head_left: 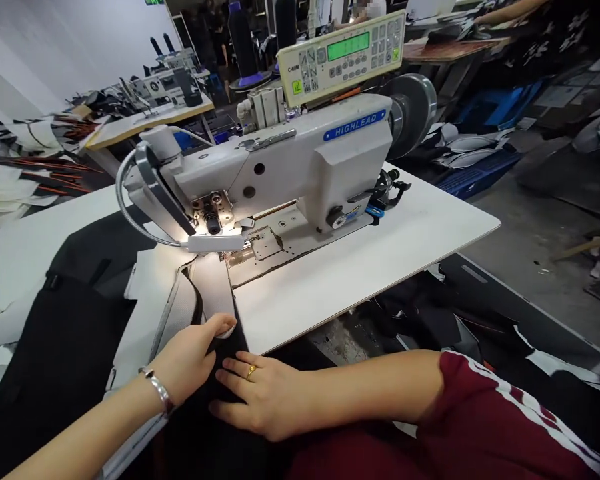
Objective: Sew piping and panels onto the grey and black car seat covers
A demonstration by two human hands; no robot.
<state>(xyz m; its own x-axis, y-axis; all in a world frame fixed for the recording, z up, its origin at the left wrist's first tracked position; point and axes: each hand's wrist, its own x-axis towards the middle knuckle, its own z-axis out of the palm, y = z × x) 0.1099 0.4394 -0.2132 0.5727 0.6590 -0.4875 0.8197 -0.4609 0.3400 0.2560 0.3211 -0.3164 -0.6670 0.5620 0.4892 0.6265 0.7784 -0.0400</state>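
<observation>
My left hand (193, 357), with a silver bracelet on the wrist, pinches the near edge of a white and grey fabric piece (207, 287) that runs toward the needle of the white sewing machine (300, 160). My right hand (260, 397), wearing a gold ring, lies flat with fingers stretched on black fabric (60, 353) at the table's front edge. The machine's lamp lights the needle plate (263, 243).
The white table (380, 253) extends to the right of the machine. A control panel (343, 57) sits on top of it. More black cloth lies at left. Other sewing stations, thread cones and stacked pieces fill the background; bins stand on the floor at right.
</observation>
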